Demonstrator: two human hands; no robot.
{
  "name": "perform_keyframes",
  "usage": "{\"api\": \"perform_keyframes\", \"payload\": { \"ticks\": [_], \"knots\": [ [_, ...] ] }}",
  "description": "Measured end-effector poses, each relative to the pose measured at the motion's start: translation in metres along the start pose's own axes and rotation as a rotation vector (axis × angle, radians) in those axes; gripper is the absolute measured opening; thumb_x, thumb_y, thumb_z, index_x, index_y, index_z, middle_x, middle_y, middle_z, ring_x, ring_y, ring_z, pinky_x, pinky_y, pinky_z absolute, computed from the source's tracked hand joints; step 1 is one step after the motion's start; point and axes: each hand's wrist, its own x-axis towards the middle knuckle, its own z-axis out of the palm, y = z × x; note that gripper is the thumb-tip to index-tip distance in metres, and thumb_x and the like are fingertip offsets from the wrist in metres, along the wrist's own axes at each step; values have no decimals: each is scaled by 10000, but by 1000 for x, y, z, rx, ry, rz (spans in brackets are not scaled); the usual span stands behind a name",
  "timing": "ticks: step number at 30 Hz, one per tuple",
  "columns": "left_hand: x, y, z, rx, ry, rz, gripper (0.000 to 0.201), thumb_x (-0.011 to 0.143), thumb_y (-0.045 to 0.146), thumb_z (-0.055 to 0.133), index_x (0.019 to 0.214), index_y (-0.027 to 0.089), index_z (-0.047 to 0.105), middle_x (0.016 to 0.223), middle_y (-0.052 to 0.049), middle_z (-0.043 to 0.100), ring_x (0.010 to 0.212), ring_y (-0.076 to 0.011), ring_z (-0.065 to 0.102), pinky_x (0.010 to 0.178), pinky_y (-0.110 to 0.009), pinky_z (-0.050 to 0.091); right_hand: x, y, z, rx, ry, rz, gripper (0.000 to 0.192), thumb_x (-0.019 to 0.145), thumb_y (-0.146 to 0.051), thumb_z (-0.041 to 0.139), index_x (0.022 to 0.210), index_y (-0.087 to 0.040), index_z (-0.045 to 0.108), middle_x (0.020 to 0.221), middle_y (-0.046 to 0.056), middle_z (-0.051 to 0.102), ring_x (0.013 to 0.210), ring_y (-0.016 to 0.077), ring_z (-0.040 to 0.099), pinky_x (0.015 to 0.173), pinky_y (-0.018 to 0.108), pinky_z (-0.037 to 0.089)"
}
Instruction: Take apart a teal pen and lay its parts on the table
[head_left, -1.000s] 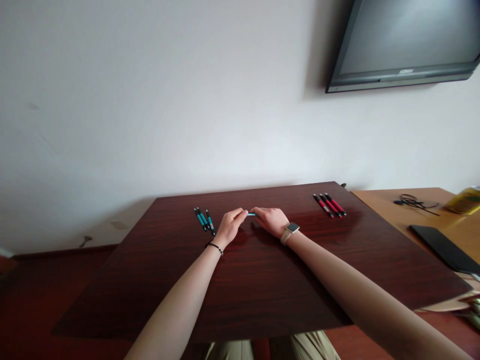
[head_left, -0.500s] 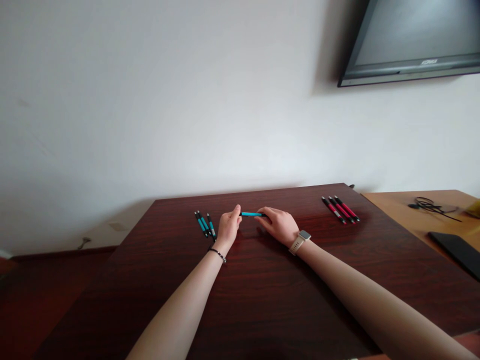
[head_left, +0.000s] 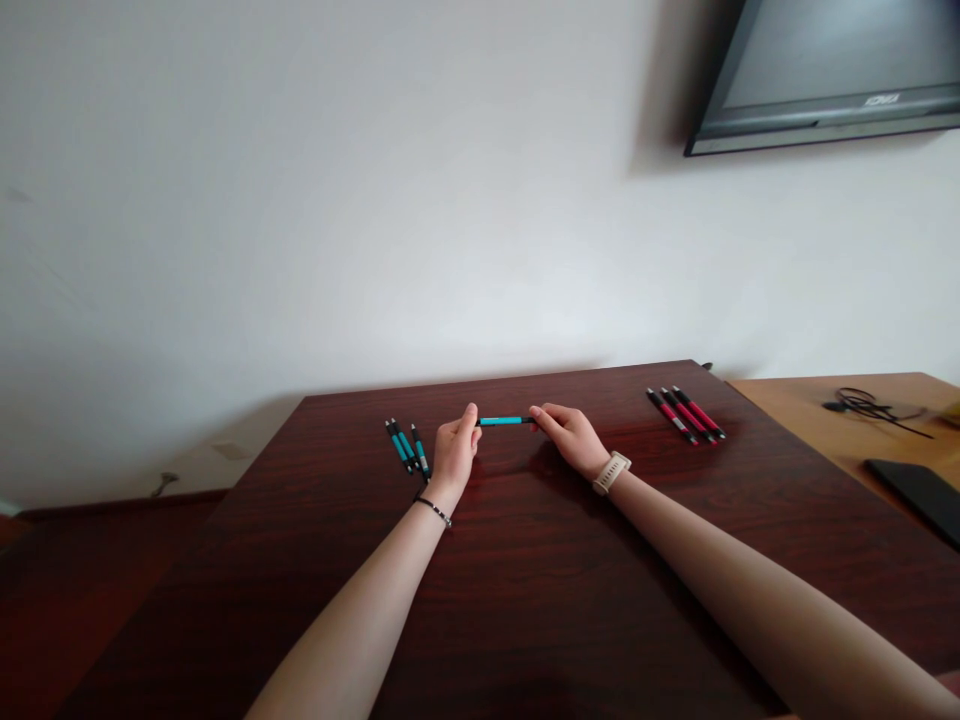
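1. Holding a turquoise pen (head_left: 501, 421) lengthwise between them, the left hand (head_left: 454, 452) and right hand (head_left: 571, 437) take one end each, over a dark red-brown bench (head_left: 510, 600).
2. Left hand: grip closed around the pen's left end, thumb uppermost. Right hand: grip pinched on its black right end.
3. Held pen's appearance: straight, roughly level, turquoise along the middle, black towards both ends; extreme ends covered by fingers.
4. Left of the held pen: three turquoise-and-black pens (head_left: 405, 444), the nearest bearing a pale label, print illegible.
5. Right of the held pen: three red-and-black pens (head_left: 688, 415), roughly parallel; the nearest carries a pale label, also illegible.
6. Farther right of the held pen: a lighter bench (head_left: 795, 400) bearing a tangled black cable (head_left: 870, 405) and a flat black item (head_left: 916, 497).
7. Above and right of the held pen: a wall-mounted television (head_left: 840, 80); logo on its lower frame too blurred to read.
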Motion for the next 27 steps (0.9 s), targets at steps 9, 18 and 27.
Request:
{"api": "perform_keyframes", "payload": {
  "ticks": [9,18,27],
  "knots": [
    [2,-2,0,-151,46,-39,696,920,771,580,564,208,381,511,54,304,446,-62,240,455,-241,138,0,7,2,310,-35,-52,342,921,-560,748,1004,-232,698,963,38,699,784,188,598,702,310,484],
    [1,-2,1,-119,55,-19,694,931,758,573,550,211,380,512,46,304,446,-71,249,446,-245,147,2,6,2,395,-54,21,450,949,-597,694,1238,-252,681,946,31,689,754,175,598,692,310,508],
    [3,-5,0,-147,48,-33,694,930,758,576,547,213,384,501,47,299,435,-71,253,432,-241,141,1,14,2,340,-40,24,374,931,-556,730,1126,-237,746,928,40,735,772,193,616,719,322,505]
  ]
}}
